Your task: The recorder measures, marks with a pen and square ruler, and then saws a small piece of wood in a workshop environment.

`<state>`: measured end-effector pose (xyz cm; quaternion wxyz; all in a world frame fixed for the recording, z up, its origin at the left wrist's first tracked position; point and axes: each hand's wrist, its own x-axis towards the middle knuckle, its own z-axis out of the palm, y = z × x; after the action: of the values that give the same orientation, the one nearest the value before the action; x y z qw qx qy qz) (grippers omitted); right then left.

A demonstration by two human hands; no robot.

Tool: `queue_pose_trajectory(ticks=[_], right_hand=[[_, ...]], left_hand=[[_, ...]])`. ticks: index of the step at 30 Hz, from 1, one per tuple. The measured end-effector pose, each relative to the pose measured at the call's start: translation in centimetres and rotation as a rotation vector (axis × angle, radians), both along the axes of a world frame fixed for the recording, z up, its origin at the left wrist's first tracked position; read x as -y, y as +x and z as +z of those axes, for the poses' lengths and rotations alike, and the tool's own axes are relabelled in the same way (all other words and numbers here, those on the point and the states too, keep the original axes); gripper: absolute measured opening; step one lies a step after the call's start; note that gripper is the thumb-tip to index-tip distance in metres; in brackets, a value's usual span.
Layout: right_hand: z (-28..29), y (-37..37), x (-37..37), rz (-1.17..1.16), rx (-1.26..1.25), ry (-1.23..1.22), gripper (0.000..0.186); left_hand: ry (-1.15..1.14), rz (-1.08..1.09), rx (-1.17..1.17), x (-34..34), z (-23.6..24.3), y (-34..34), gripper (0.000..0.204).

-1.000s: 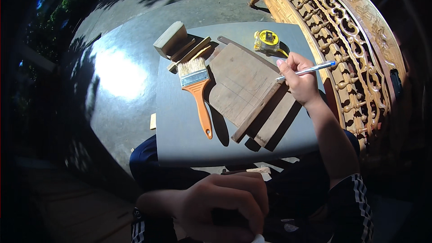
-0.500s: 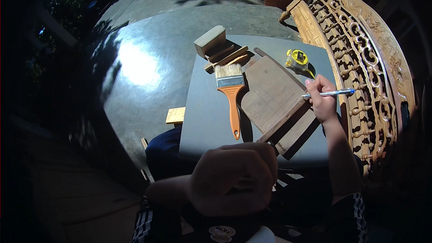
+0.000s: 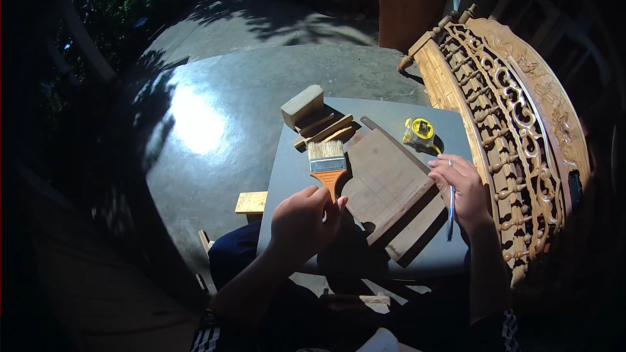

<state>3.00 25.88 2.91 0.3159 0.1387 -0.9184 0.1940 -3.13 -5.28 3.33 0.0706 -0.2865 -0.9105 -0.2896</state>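
My left hand [image 3: 301, 220] is closed around the orange handle of a flat paintbrush [image 3: 327, 164], whose pale bristles point away from me. My right hand [image 3: 462, 190] holds a pen [image 3: 450, 212] between thumb and fingers, its shaft running down toward the table's near edge. Between the hands lies a brown wooden board [image 3: 385, 179] with thin crossing lines drawn on it and a curved cut-out on its left side. A yellow tape measure [image 3: 418, 132] sits just beyond my right hand. Part of the brush handle is hidden by my left fingers.
All this lies on a grey tabletop [image 3: 280, 176]. A wooden block [image 3: 303, 105] and several wood strips [image 3: 326, 129] are at its far left. Close along the right side stands a carved wooden piece with turned spindles [image 3: 495, 124]. A wooden bench end [image 3: 251, 203] juts out at left.
My left hand has gone from near my body out to the paintbrush and closed on its handle. The right hand has turned the pen from sideways to pointing toward me. The view has tilted up.
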Motion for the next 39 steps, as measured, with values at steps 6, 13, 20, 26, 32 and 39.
queue_pose_trajectory(ticks=[6,13,20,26,32,39], right_hand=[[1.2,0.8,-0.1,-0.116,0.470,-0.089,0.014],[1.0,2.8,1.0,-0.087,0.284,-0.093,0.011],[1.4,3.2,-2.2,-0.321,0.085,-0.299,0.021],[1.1,3.7,-3.5,-0.685,0.504,-0.298,0.035],[0.0,3.0,-3.3,-0.704,0.636,-0.310,0.027],[-0.6,2.8,-3.1,-0.617,0.575,-0.389,0.027]], left_hand=[[-0.085,-0.012,-0.198,0.8,-2.7,-0.6,0.042],[-0.161,0.025,-0.181,0.0,-1.0,0.0,0.034],[-0.129,-0.045,-0.020,-1.4,-1.6,-1.1,0.022],[-0.105,-0.094,-0.119,-1.3,-1.3,-0.9,0.024],[0.056,-0.099,0.121,-2.1,0.3,-0.4,0.023],[0.240,-0.167,0.170,-3.2,0.0,1.6,0.013]])
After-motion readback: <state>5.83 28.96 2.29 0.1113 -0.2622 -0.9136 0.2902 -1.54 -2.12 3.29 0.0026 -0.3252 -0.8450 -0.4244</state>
